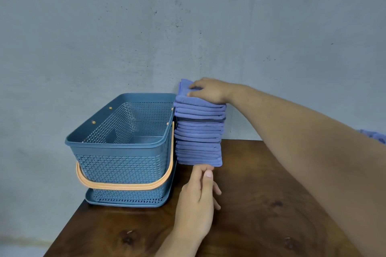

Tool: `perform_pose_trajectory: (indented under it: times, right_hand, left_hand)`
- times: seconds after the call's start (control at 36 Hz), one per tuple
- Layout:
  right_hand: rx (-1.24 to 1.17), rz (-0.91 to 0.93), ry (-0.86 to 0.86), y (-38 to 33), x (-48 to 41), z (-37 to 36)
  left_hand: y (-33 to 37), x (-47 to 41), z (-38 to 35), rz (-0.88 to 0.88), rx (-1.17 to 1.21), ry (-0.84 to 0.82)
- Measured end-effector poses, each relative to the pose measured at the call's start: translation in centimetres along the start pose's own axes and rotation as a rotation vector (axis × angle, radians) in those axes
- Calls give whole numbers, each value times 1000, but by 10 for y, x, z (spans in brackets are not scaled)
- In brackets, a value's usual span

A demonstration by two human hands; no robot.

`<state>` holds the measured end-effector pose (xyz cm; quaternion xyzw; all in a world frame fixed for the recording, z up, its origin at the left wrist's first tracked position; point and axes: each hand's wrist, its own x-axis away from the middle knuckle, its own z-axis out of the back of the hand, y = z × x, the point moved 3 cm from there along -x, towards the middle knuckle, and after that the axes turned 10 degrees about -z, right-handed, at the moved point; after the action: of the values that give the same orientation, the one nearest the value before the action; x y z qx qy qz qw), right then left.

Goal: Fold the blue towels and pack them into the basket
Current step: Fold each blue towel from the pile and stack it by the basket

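Although the stack of folded blue towels (199, 137) stands at frame centre, just right of the basket (117, 146), none is packed yet. The right hand (208, 91) pinches the top towel (183, 87); the left hand (196, 200), fingers straight, touches the stack's base.

Right hand (208, 91) grips towel stack (199, 133) (basket (117, 145) just beside)

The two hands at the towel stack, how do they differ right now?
The right hand sits on top of the stack of folded blue towels; the left hand is low, at its base by the wooden table. The right hand's fingers curl over the top towels, thumb at their front edge; the left hand's fingers are straight, tips touching the bottom towel. Both touch the same stack.
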<state>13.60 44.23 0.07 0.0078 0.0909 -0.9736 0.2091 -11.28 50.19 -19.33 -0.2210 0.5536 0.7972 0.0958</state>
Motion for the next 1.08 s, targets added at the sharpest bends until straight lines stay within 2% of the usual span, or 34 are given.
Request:
perform_pose_trajectory:
  times: [0.19, 0.33, 0.44, 0.67, 0.78, 0.92, 1.08]
  right_hand:
    - [-60, 32, -96, -3, 10, -1]
    - [-269, 35, 110, 3, 28, 20]
    - [-356, 90, 250, 17, 81, 23]
    - [-303, 45, 255, 93, 215, -47]
    - [-283, -42, 238, 147, 273, -81]
    - [-169, -220, 230, 222, 327, -106]
    - [-30, -550, 379, 308, 362, -130]
  left_hand:
    - [1, 1, -1, -13, 3, -22]
    - [1, 3, -3, -21, -5, -37]
    - [4, 4, -6, -43, -25, -74]
    - [7, 12, -20, -92, -140, -231]
    - [7, 17, -29, -93, -204, -264]
    - [9, 23, -51, -122, -393, -365]
    - [19, 16, -93, -318, -726, -471]
